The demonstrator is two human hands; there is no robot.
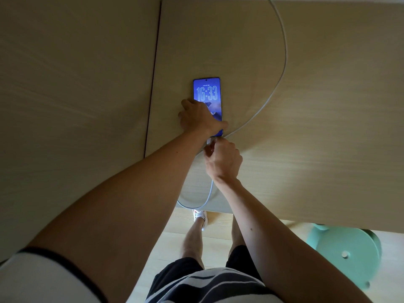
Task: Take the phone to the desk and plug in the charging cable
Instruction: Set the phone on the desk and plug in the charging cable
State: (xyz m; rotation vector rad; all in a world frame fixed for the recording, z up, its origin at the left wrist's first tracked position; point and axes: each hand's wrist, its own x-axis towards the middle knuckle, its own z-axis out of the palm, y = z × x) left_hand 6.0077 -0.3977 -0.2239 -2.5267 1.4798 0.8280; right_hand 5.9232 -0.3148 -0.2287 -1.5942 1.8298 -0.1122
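Observation:
A phone lies flat on the pale wooden desk, its blue screen lit and showing 16:33. My left hand presses down over the phone's lower half, thumb at its right edge. My right hand pinches the white plug of the charging cable right at the phone's bottom edge. I cannot tell whether the plug is seated in the port. The pale cable arcs away across the desk to the top of the view, and a second loop hangs below my right hand over the desk's front edge.
A seam splits the desk from a second wooden panel on the left. A mint-green round stool stands on the light floor at the lower right, under the desk edge. My legs and one sneaker show below.

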